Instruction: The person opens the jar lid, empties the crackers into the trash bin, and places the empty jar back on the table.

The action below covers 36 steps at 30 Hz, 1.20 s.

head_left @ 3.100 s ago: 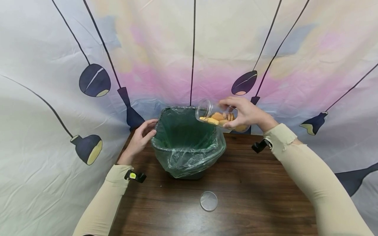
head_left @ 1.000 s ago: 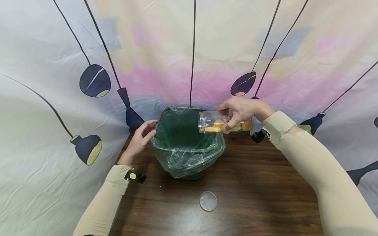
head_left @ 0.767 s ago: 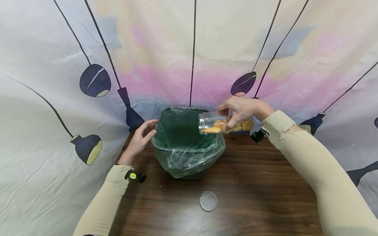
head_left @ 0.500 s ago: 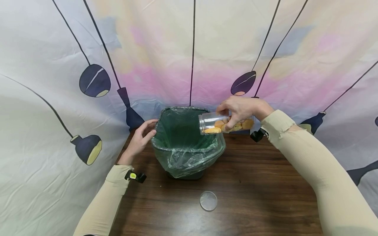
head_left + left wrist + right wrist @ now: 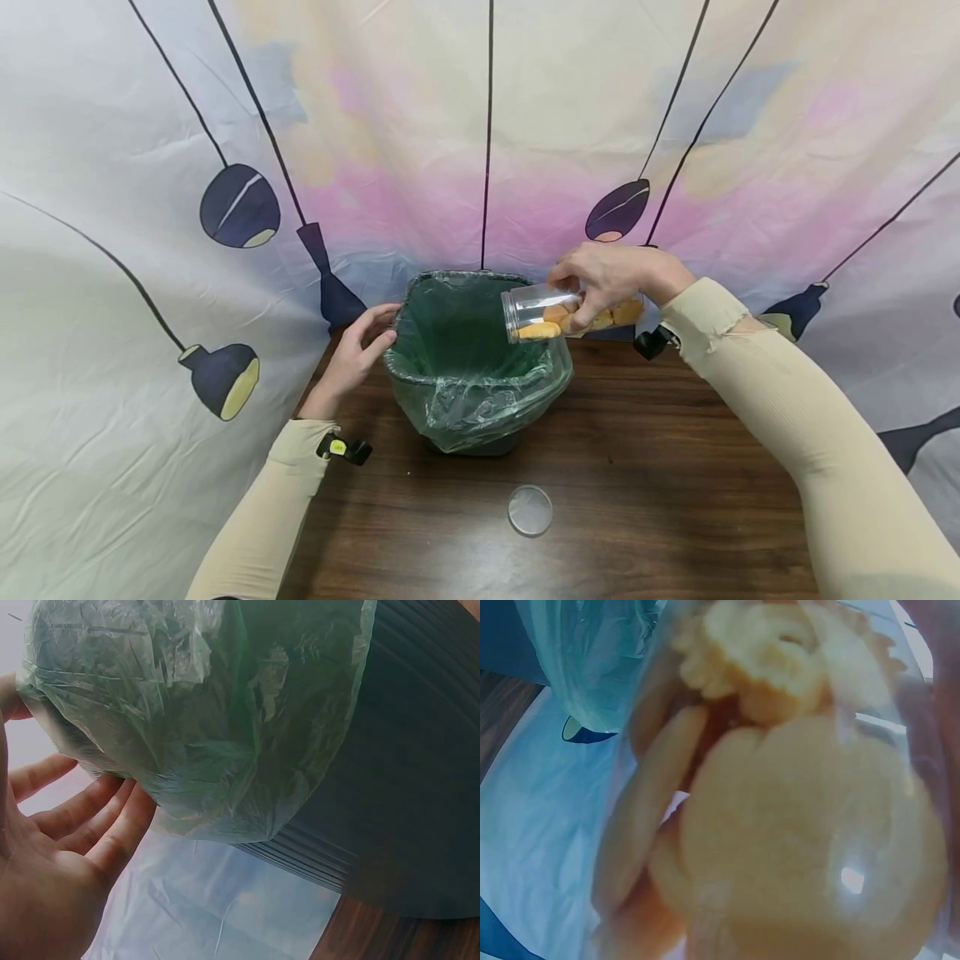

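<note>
**A jar of cookies tipped over the bin**

A small clear lid (image 5: 530,511) lies flat on the brown tabletop (image 5: 675,483), closest to the person, all by itself; past it sits a dark bin (image 5: 480,392) with a green bag (image 5: 465,333) pulled over its rim, and the bag hangs down the outside in crinkly folds; the bin stands on the tabletop near the far edge.

The left hand (image 5: 358,350) is at the left side of the bin; its fingers (image 5: 97,817) are straight and loose and rest against the green bag, and they do not grip it; the hand holds nothing.

The right hand (image 5: 611,279) is up above the right side of the bin; its fingers wrap around a clear plastic jar (image 5: 558,310); the jar lies on its side and is tipped a little, with its open mouth pointing left over the bin; yellow and brown cookies (image 5: 780,825) are inside the jar, and one lies close to the mouth; both arms wear pale sleeves (image 5: 787,433).

Behind it all hangs a big cloth (image 5: 480,125) with pink and cream colours and dark lamp shapes on long black lines.
</note>
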Tool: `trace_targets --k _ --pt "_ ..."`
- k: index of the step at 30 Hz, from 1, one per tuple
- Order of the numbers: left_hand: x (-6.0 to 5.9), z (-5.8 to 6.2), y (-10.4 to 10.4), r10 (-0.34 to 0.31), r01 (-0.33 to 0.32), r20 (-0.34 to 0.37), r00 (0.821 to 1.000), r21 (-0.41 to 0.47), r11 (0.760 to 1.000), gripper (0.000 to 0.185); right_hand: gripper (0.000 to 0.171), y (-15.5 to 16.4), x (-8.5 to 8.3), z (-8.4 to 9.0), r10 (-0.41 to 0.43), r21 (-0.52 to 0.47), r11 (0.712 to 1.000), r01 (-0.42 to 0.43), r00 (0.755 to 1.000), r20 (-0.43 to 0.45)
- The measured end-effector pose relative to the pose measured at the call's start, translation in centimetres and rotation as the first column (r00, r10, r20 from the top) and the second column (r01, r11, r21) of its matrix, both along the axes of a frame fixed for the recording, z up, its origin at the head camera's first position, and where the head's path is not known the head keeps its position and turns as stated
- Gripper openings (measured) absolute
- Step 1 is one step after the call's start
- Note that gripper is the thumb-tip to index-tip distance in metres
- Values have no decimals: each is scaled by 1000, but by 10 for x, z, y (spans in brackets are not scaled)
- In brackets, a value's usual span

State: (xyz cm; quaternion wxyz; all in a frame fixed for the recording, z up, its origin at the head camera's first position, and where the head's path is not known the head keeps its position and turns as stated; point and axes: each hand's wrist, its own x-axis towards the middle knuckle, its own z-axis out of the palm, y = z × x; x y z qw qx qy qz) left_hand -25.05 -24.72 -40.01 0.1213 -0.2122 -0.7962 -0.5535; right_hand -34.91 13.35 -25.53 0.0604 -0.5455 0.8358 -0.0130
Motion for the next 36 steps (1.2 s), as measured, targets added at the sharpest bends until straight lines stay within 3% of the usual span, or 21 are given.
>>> trace_targets --k 6,10,19,28,36 --pt "0 1 -1 5 -5 -6 1000 -6 1000 43 37 -4 4 3 -67 46 996 71 995 -70" --pt "2 1 -1 10 -10 -3 1000 -13 1000 43 47 -5 6 5 -112 75 990 121 987 -112" --pt "2 2 1 9 -9 -4 1000 -9 1000 43 48 -7 7 6 -103 66 992 110 990 -93" --pt "3 2 1 3 -3 0 1000 -4 1000 42 55 -9 12 6 -138 93 984 151 981 -138" --pt "1 1 0 10 -10 -4 1000 -9 1000 42 45 -10 16 9 -144 96 982 164 972 -183"
